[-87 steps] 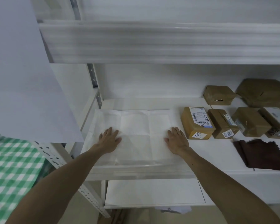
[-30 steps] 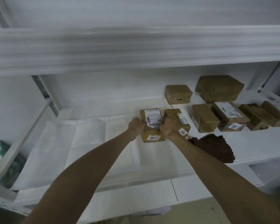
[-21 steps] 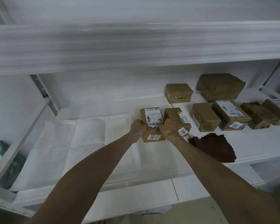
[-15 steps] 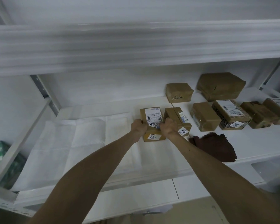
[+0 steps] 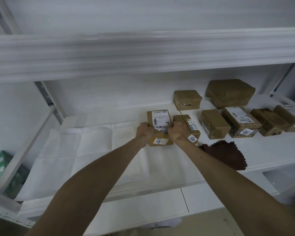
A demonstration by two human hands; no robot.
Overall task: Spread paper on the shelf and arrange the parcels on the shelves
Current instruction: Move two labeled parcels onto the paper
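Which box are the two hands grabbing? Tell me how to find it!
Look at the white shelf with white paper spread on its left part. At the paper's right edge sits the leftmost brown parcel, gripped by the left hand and right hand. It has a white label on top, and only it has a yellowish front with a sticker reading 07.

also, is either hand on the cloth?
No: the left hand and right hand both grip the parcel, while the cloth lies apart, to their right.
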